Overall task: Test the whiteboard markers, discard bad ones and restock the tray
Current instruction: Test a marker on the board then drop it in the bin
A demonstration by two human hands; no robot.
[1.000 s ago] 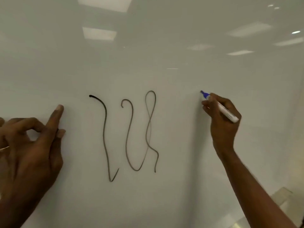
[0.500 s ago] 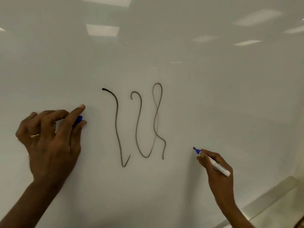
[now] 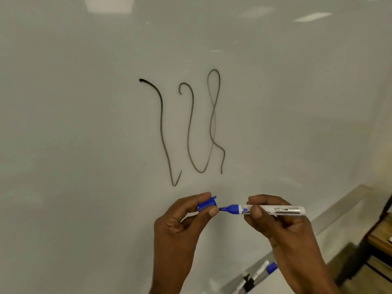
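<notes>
My right hand grips an uncapped blue whiteboard marker held level, with its tip pointing left. My left hand pinches the blue cap just left of that tip, with a small gap between cap and tip. Both hands are in front of the lower part of the whiteboard. Three dark squiggly test lines are drawn on the board above my hands. No blue line shows on the board.
The marker tray runs along the board's bottom edge at the lower right. On it lie a black-capped marker and a blue-capped marker. A dark wooden shelf frame stands at the far right.
My right hand has come down from the board with the marker and turned it level. My left hand moved right with the cap until it met the marker's tip.
</notes>
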